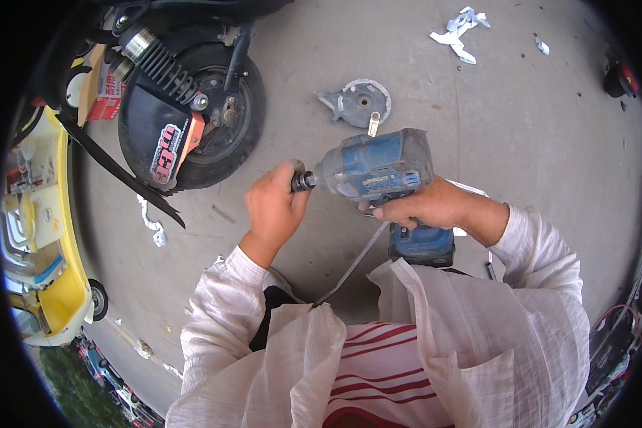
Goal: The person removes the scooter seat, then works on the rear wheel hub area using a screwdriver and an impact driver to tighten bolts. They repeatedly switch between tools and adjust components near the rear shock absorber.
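My right hand [424,205] is wrapped round the grip of a worn blue cordless impact wrench [378,162], its battery hanging below the fist. The tool's nose points left. At that end my left hand [274,196] closes its fingers on a dark metal socket [303,181], which meets the wrench's drive. Ahead and left of the hands stands a scooter's rear wheel [242,135] with its axle end exposed. A coil-spring shock absorber [165,70] runs down beside it. On the ground beyond the wrench lies a round grey brake plate [360,103] with a lever arm.
A yellow vehicle [60,250] with an open storage space stands at the left. A red and white carton [107,96] sits behind the wheel. Crumpled white paper [460,34] lies on the concrete floor at the far right. Assorted gear lines the right rim.
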{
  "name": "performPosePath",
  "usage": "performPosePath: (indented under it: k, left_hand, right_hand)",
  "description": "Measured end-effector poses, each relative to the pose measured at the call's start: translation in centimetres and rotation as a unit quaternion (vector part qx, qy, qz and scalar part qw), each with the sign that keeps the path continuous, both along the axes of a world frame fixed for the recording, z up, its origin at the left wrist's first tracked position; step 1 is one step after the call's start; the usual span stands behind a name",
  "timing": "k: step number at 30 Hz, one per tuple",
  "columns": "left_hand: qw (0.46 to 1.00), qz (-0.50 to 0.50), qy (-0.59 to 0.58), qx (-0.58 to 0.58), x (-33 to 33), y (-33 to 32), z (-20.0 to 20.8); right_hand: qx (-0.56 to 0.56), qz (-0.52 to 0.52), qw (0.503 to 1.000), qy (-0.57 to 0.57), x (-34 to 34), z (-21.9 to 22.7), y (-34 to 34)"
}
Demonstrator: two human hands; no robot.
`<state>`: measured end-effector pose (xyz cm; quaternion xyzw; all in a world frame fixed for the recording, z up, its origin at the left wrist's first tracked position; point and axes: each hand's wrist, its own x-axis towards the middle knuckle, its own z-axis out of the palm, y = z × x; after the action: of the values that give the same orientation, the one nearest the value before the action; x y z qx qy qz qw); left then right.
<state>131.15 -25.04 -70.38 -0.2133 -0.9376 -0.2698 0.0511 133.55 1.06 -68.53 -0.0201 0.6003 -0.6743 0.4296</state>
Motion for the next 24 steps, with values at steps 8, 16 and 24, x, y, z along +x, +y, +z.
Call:
performPosePath:
  k: [8,16,24]
  left_hand:
    - [0.993,-0.011,0.02,0.115,-1.8,-0.9,0.5]
    - [0.997,-0.038,0.037,0.047,-2.1,-1.6,1.3]
    - [0.994,-0.075,0.071,-0.042,-1.7,-1.6,1.8]
  right_hand:
    - [-0.029,-0.068,0.997,0.032,0.4,1.5,-1.4]
    - [-0.029,-0.069,0.997,0.005,1.0,1.0,-2.0]
    - [-0.023,-0.064,0.998,-0.013,0.8,1.2,-3.5]
